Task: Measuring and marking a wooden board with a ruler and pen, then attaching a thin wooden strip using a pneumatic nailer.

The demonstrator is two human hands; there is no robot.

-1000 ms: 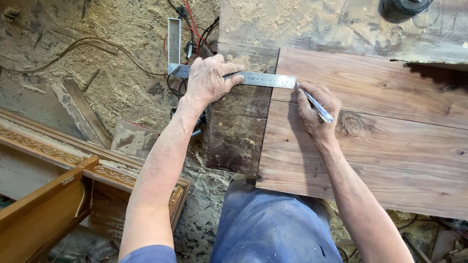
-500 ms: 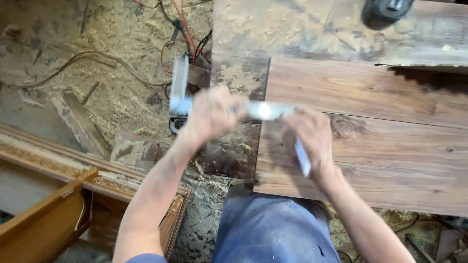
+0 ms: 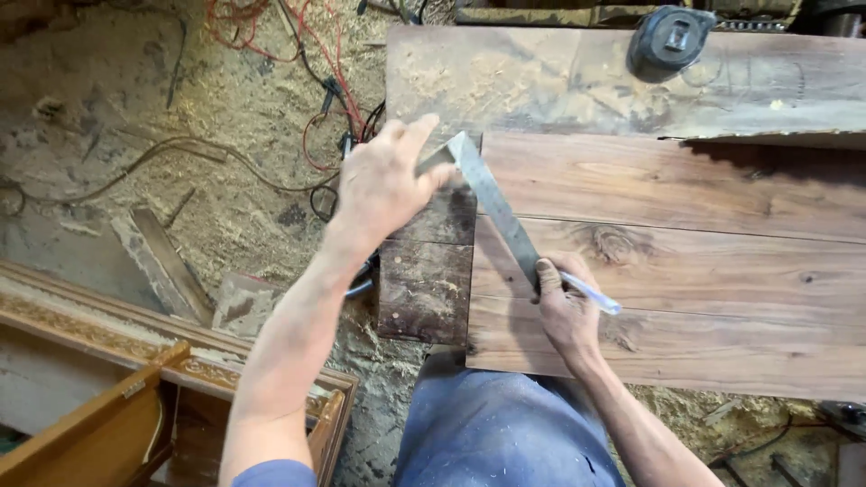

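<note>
My left hand (image 3: 383, 185) grips the corner of a metal square (image 3: 492, 203) at the left end of the reddish-brown wooden board (image 3: 722, 271). The square's steel blade runs diagonally down across the board toward my right hand (image 3: 564, 311). That hand holds a white-and-blue pen (image 3: 591, 293) and its thumb presses on the blade's lower end. The board lies on a darker, rough workbench top (image 3: 424, 280).
A black tape measure (image 3: 672, 41) sits on the grey plank at the back. Red and black cables (image 3: 307, 81) trail over the sawdust-covered floor to the left. A carved wooden frame (image 3: 108, 361) stands at the lower left. My blue-trousered legs are below the board.
The square has turned from lying across the board to slanting diagonally down it. My left hand shifted with its corner, and my right hand moved down to the blade's lower end.
</note>
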